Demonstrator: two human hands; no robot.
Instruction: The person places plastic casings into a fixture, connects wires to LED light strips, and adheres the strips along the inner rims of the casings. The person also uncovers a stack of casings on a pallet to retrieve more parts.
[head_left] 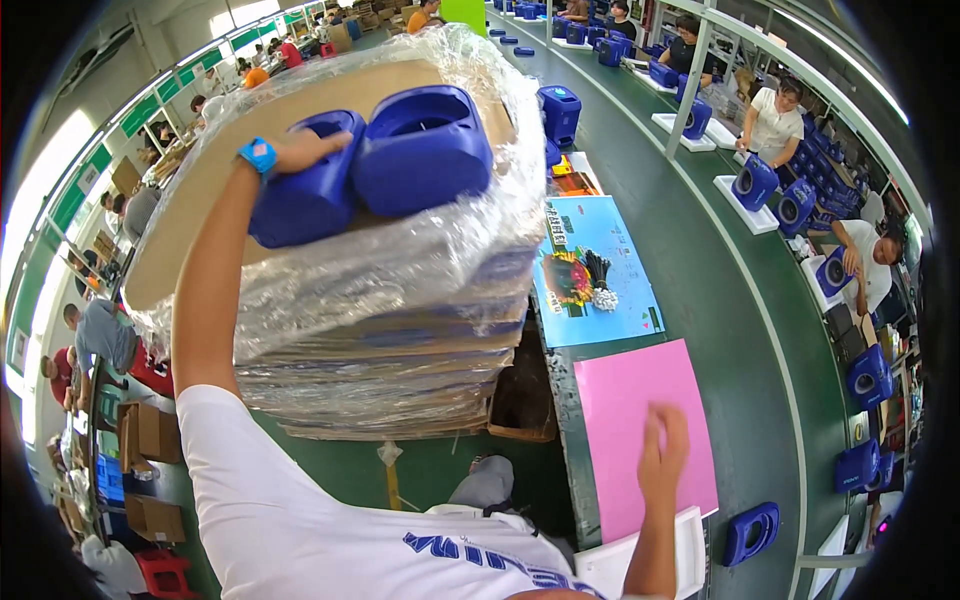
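Note:
Two blue plastic speaker housings stand side by side on a stack of cardboard. My left hand (305, 150), with a blue band at the wrist, grips the upper rim of the left housing (305, 205); its fingertips go out of sight over the edge. The right housing (425, 165) touches it and shows a large round opening on top. Over a pink sheet (630, 400) on the bench, my right hand (663, 455) is slightly blurred, with fingers stretched out and nothing visible in them. A white foam tray (625, 565) lies partly under my right forearm.
Clear plastic film (400, 260) wraps the tall cardboard stack. A bundle of black cables (597, 275) with white ends lies on a light-blue printed sheet (625, 240). Beyond the green conveyor (720, 260), co-workers handle more blue housings. A blue frame (751, 533) rests at the lower right.

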